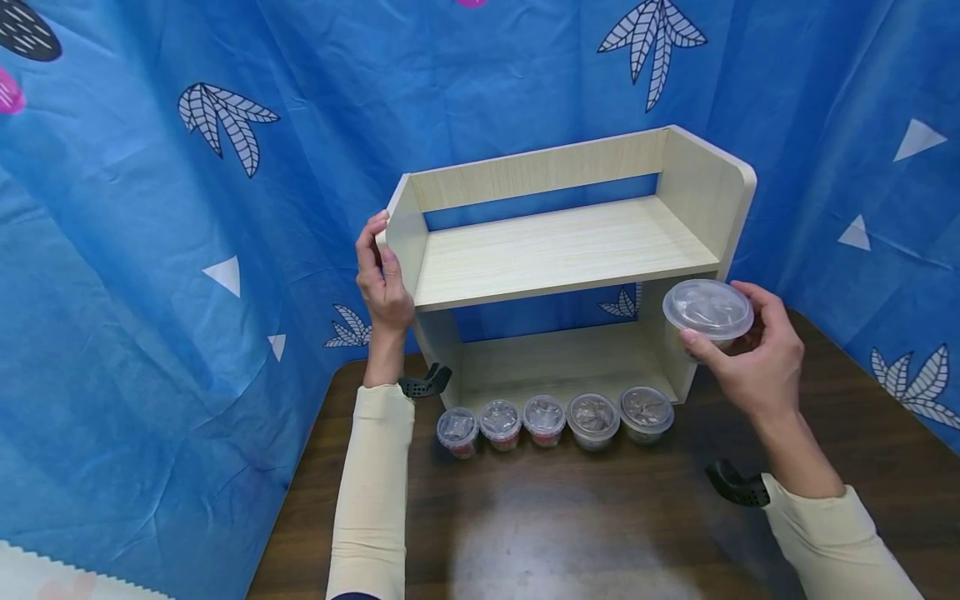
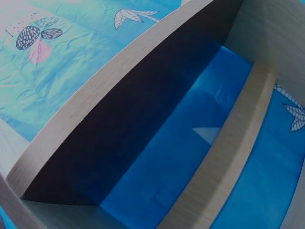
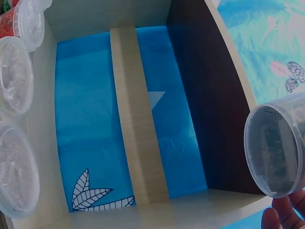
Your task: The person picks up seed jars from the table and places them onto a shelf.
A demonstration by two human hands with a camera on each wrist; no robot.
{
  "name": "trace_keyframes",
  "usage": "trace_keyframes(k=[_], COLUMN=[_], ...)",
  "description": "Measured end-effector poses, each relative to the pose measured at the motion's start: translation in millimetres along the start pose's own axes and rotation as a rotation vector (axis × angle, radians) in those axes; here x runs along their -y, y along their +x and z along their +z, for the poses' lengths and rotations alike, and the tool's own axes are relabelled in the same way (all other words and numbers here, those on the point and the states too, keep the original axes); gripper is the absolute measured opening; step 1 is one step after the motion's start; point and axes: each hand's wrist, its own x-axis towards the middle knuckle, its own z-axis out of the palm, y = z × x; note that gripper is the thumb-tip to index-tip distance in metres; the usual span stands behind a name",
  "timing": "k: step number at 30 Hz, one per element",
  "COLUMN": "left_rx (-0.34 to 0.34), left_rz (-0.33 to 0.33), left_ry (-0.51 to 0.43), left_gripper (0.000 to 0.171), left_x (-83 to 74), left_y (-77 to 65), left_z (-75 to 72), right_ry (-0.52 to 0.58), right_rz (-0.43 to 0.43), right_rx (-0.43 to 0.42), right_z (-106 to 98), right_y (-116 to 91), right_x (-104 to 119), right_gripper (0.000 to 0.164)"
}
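Note:
A pale wooden two-tier shelf stands at the back of the table. My left hand grips the front edge of its left side panel, thumb on the near side. My right hand holds a round clear plastic tub with a translucent lid, raised beside the shelf's right panel. In the right wrist view the same tub shows its clear base, fingertips below it. The left hand is out of sight in the left wrist view, which shows the shelf's middle board from below.
Several lidded tubs stand in a row before the lower board: small ones with reddish sides to the left, two larger ones to the right. The dark wooden table extends in front. A blue patterned curtain hangs behind and at both sides.

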Motion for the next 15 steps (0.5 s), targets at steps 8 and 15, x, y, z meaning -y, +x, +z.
trace_keyframes(k=[8,15], left_rx=[0.001,0.014], left_rz=[-0.023,-0.029], left_ry=[0.039,0.029], left_gripper=[0.035,0.032], left_x=[-7.8,-36.2], left_y=[1.0,8.7], left_z=[2.7,5.3], right_ry=[0.029,0.019], right_rz=[-0.034,-0.013], right_rx=[-0.037,-0.026], right_z=[-4,-5], right_y=[11,16], right_x=[3,5], right_gripper=[0.069,0.071])
